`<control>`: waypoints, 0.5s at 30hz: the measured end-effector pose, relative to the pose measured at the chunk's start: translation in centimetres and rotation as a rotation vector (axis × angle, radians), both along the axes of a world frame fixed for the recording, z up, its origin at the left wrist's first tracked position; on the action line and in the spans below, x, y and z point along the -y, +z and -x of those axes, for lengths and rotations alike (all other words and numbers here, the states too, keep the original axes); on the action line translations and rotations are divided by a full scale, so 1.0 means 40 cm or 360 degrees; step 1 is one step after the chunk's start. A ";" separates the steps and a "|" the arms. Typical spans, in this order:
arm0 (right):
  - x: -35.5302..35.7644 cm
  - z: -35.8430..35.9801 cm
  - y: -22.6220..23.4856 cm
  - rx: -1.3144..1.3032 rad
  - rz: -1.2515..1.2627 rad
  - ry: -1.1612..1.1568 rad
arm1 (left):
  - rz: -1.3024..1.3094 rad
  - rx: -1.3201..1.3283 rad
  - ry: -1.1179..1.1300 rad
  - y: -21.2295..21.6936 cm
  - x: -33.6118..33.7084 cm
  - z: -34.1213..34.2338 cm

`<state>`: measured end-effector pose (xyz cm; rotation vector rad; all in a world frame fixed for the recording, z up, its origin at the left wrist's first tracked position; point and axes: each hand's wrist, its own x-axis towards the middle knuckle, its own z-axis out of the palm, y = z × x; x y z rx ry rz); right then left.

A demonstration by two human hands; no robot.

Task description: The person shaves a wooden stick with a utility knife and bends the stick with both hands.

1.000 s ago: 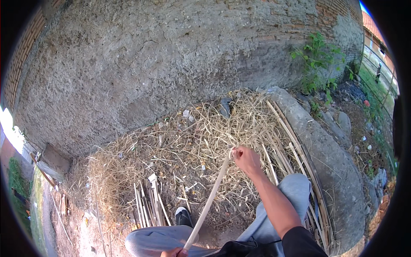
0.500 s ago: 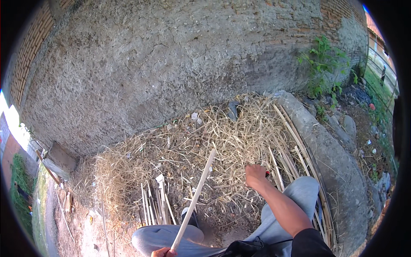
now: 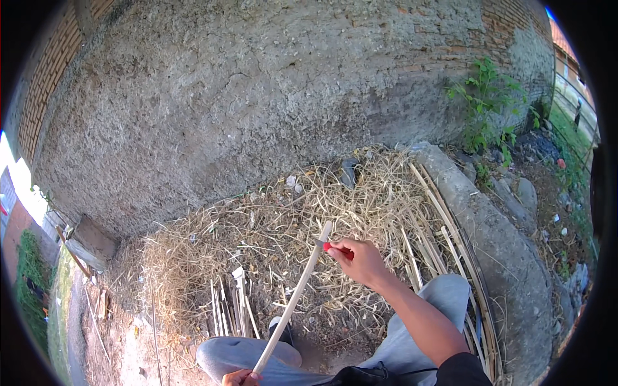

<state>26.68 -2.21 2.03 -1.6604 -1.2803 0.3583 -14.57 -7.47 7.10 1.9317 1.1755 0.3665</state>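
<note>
A long pale strip of wood or bamboo slants up and away from me above my left knee. My left hand, partly cut off by the lower edge, is closed around its near end. My right hand grips the red handle of a small knife. Its short grey blade lies against the strip just below the far tip; how deep it bites cannot be seen.
Several cut strips lie beside my left leg, and longer ones lie along the low concrete edge at right. Dry shavings cover the ground before a rough wall. A green plant grows at right.
My right hand has moved left and slightly up from near my right knee, bringing the red-handled knife against the strip. The strip's far end has shifted slightly right.
</note>
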 end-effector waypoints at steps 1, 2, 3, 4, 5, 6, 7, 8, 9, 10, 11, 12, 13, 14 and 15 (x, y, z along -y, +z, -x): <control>0.004 0.004 -0.006 -0.0001 0.0002 -0.0003 | 0.0045 -0.0007 0.0029 0.005 0.004 -0.005; 0.008 0.008 -0.009 0.0051 -0.0090 0.0007 | 0.0049 -0.0007 0.0027 0.008 0.004 -0.010; 0.006 0.012 -0.008 0.0105 -0.0187 0.0025 | -0.0028 -0.0017 -0.0015 0.014 0.002 -0.016; 0.011 0.011 0.005 0.0185 -0.0058 0.0094 | -0.0103 -0.0026 -0.0058 0.017 0.002 -0.016; 0.014 0.018 -0.001 0.0189 -0.0057 0.0100 | -0.0102 -0.0022 -0.0052 0.017 0.005 -0.011; 0.019 0.025 -0.011 0.0158 -0.0107 0.0078 | -0.0042 0.0023 -0.0044 0.014 0.008 -0.007; 0.021 0.031 -0.018 0.0126 -0.0155 0.0057 | 0.0019 0.0068 -0.0037 0.012 0.010 -0.004; 0.021 0.032 -0.020 0.0207 -0.0156 0.0041 | 0.0022 0.0077 -0.0033 0.011 0.012 0.000; 0.022 0.034 -0.023 0.0214 -0.0148 0.0044 | -0.0020 0.0032 -0.0055 0.012 0.016 0.006; 0.019 0.034 -0.030 0.0308 -0.0232 0.0010 | -0.0061 -0.0015 -0.0077 0.009 0.020 0.011; 0.017 0.035 -0.036 0.0401 -0.0316 -0.0023 | -0.0051 -0.0010 -0.0073 0.002 0.026 0.014; 0.012 0.033 -0.039 0.0402 -0.0313 -0.0015 | -0.0076 0.0021 -0.0072 -0.008 0.035 0.019; 0.007 0.026 -0.041 0.0383 -0.0132 -0.0108 | -0.0101 0.0049 -0.0070 -0.018 0.044 0.026; 0.001 0.018 -0.042 0.0362 0.0049 -0.0201 | -0.0138 0.0135 -0.0096 -0.027 0.057 0.038; -0.003 0.008 -0.039 0.0358 0.0057 -0.0200 | -0.0130 0.0131 -0.0095 -0.027 0.065 0.046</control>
